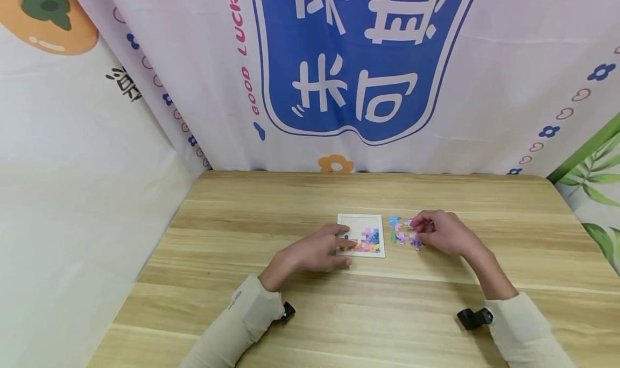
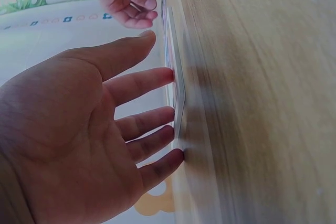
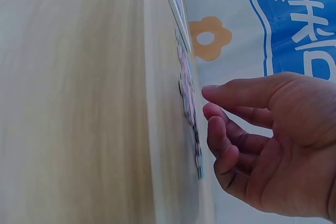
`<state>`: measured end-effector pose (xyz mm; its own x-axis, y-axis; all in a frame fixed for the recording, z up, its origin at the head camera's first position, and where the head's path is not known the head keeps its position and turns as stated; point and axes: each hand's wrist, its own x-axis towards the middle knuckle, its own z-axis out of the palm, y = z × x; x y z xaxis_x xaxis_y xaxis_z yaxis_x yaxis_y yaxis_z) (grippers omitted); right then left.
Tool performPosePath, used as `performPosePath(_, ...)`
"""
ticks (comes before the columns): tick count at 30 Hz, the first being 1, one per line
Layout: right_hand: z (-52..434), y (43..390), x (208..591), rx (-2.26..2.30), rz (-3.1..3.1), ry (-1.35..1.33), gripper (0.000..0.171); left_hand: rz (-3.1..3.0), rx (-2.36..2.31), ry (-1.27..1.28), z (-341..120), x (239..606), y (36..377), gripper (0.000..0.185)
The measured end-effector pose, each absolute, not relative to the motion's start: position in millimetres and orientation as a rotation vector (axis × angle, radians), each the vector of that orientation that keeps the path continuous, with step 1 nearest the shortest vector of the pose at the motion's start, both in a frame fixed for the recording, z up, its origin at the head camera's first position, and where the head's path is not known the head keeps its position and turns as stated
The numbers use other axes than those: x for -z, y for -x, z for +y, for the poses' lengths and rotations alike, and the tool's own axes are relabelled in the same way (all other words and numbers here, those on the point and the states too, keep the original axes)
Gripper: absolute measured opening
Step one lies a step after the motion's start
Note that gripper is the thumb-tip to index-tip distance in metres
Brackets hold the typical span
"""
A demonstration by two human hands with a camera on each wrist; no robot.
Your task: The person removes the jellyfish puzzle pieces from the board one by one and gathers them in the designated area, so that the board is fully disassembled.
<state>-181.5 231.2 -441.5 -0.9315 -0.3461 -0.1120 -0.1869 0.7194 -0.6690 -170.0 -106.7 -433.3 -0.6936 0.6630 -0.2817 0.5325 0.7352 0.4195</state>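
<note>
A small white puzzle tray [image 1: 358, 223] lies flat on the wooden table [image 1: 271, 206], with a few colourful pieces set along its near edge. My left hand [image 1: 346, 240] lies on the table with straight fingers, their tips touching the tray's left rim [image 2: 178, 90]. Several loose pieces [image 1: 399, 234] in pink, blue and green lie just right of the tray. Over them my right hand [image 1: 417, 228] has its fingers loosely curled. In the right wrist view its thumb and forefinger [image 3: 209, 109] stand slightly apart at the loose pieces [image 3: 188, 98], with nothing seen between them.
Printed cloth walls [image 1: 358, 61] close off the table at the back and on both sides. Bare wood stretches left of the tray and along the front edge. Both forearms are in cream sleeves [image 1: 252, 309] with a black camera at each wrist.
</note>
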Motion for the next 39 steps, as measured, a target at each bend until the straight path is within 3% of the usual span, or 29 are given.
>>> performPosePath(39, 162.0, 202.9, 443.4, 1.041, 2.595, 0.506, 0.021, 2.522, -0.331, -1.041, -78.1, 429.1, 175.1, 0.049)
